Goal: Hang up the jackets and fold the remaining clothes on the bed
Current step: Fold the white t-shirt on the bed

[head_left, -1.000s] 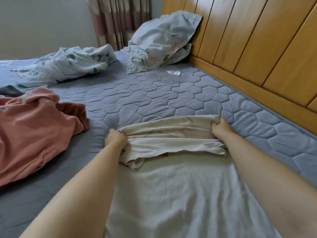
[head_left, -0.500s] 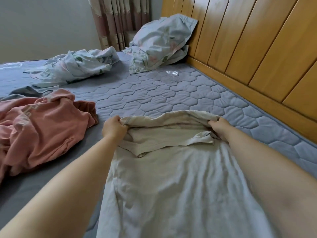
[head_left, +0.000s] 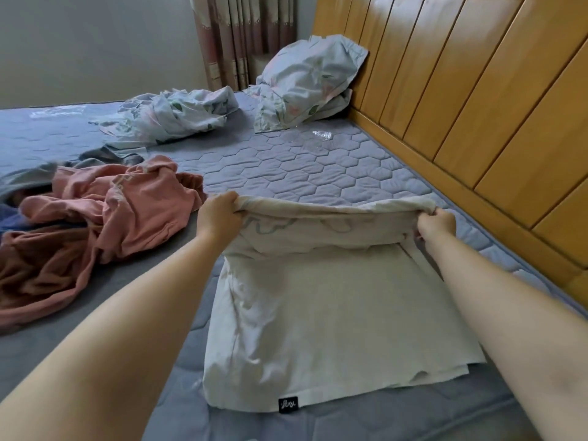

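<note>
A cream white shirt [head_left: 321, 316] lies flat on the grey quilted bed [head_left: 305, 163], its hem with a small black label nearest me. My left hand [head_left: 219, 214] grips the far left corner of the shirt's top part. At the far right corner, my right hand [head_left: 436, 226] pinches the same edge. Between the hands the top part is lifted and doubled back toward me over the body of the shirt. A crumpled pink garment [head_left: 105, 205] lies to the left, next to my left hand.
A floral pillow [head_left: 311, 81] leans on the wooden headboard [head_left: 477, 100] along the right. A crumpled floral sheet [head_left: 171, 116] lies at the back. Grey and dark blue cloth [head_left: 19, 189] shows at the far left. Curtains [head_left: 235, 36] hang behind the bed.
Both hands have raised the shirt's far end and drawn it toward me, so a fold now stands above the shirt's body. The view has pulled back and shows the hem.
</note>
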